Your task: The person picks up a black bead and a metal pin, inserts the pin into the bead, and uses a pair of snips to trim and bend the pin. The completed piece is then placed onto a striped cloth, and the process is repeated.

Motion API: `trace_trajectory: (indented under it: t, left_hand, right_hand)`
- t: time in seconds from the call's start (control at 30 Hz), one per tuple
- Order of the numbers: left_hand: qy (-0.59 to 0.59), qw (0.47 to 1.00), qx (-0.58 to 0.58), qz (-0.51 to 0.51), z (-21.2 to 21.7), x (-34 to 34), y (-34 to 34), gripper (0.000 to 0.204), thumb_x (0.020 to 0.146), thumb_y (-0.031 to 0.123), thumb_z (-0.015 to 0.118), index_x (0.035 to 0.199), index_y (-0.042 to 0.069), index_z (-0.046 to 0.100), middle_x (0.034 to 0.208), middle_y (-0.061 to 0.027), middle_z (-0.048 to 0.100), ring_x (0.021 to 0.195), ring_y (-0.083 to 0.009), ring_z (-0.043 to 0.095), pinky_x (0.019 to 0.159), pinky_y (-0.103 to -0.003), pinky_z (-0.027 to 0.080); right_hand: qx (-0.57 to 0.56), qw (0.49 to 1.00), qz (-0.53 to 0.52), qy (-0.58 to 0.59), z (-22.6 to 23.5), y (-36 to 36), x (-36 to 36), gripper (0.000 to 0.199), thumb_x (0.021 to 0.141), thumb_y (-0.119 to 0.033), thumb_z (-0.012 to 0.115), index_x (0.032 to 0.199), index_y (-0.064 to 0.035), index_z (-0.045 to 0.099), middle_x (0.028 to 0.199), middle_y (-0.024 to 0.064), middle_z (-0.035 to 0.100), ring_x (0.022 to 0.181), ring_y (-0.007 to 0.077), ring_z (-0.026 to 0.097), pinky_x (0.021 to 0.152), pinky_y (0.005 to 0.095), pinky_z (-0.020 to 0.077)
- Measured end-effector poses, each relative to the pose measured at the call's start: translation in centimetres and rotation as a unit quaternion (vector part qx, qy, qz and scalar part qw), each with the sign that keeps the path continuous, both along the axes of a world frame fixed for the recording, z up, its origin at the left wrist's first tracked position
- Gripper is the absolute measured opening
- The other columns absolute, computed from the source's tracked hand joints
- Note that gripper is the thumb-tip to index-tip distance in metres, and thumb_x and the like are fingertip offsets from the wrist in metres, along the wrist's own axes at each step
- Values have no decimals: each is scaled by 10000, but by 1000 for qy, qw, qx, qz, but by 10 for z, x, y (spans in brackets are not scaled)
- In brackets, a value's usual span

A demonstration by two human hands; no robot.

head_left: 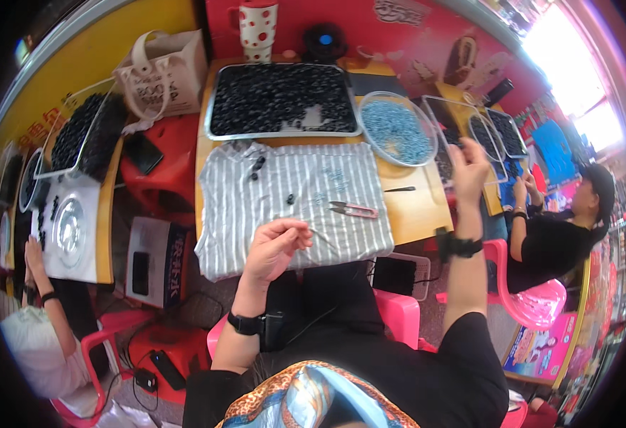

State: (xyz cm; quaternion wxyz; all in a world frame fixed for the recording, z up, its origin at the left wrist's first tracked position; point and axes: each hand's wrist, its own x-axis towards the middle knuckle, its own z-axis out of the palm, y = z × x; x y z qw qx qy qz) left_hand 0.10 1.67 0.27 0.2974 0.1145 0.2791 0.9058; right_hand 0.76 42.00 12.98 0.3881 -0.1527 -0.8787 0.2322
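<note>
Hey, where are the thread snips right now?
In the head view, the thread snips lie on the striped cloth, toward its right edge, right of the left hand.

Left fingers point(288, 226) over striped cloth point(238, 207), right fingers point(473, 151) raised, 1 thread snipper point(355, 210)

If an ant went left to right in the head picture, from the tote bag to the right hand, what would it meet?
Bag, left hand, snips, black stick, right hand.

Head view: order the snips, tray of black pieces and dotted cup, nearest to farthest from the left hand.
1. Snips: right of the left hand, on the striped cloth.
2. Tray: beyond the cloth.
3. Dotted cup: behind the tray.
</note>
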Motion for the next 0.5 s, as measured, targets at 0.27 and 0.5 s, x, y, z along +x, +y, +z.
trace_trajectory:
  t: [0.27,0.5]
  left_hand:
    - [7,1000,6,4,2,1,-5,150,954,119,612,945,-21,663,900,-104,634,805,-177,614,742,-293,503]
    - [-13,999,40,-9,-2,2,-6,142,961,101,614,996,-26,668,903,-86,661,827,-164,632,774,-303,529]
  right_hand:
    - [-42,955,280,-86,-49,-112,-19,274,725,-44,764,989,-19,694,1022,139,664,1048,303,603,923,388,454]
    - [87,874,455,-143,-62,-256,-79,248,764,-36,702,1010,-66,693,940,119,595,949,324,567,798,413,460]
